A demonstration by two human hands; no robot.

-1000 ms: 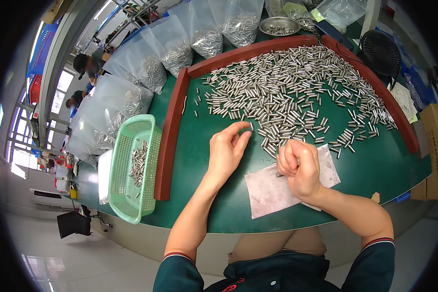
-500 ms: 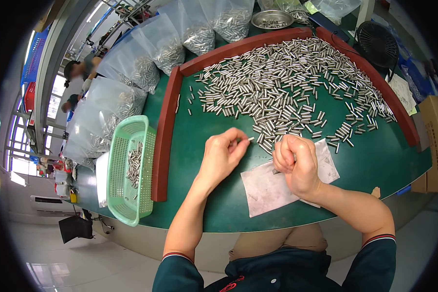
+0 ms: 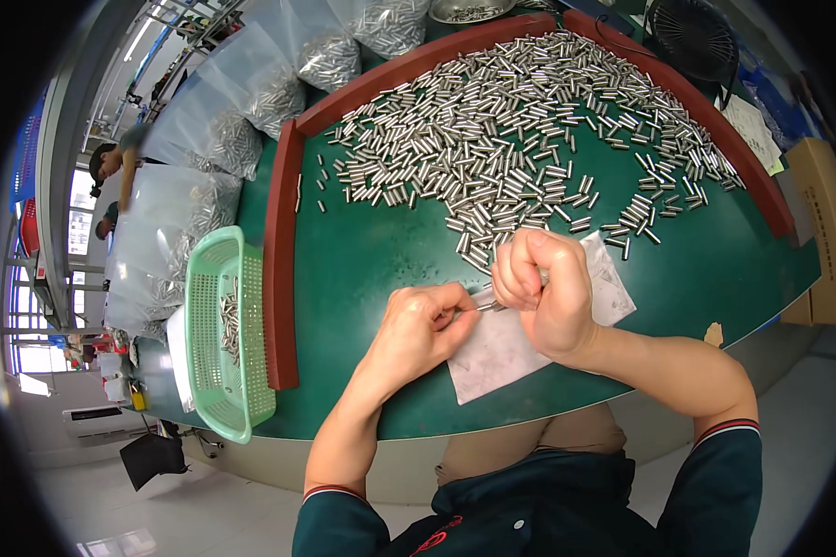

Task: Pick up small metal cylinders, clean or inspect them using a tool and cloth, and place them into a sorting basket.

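Note:
My left hand (image 3: 412,334) is closed in a pinch, its fingertips at a short silvery metal pin (image 3: 489,306) in the gap between my hands. My right hand (image 3: 550,295) is curled into a fist just beside it, with pin ends showing at its finger side; how many it holds is hidden. Under the right hand lies a smudged white sheet (image 3: 492,364), cloth or paper. Beyond both hands a large heap of similar metal pins (image 3: 492,153) spreads over the green tabletop (image 3: 372,251).
A red wooden rail (image 3: 282,269) borders the heap. Left of it stands a light green basket (image 3: 258,376) holding some pins. Clear plastic bags of pins (image 3: 223,144) line the far left. At the right are a black fan (image 3: 689,39) and a cardboard box (image 3: 822,218). People are in the background.
My left hand has come down and right, toward my right fist, bringing its pin up to the pins there. The whole view has shifted slightly.

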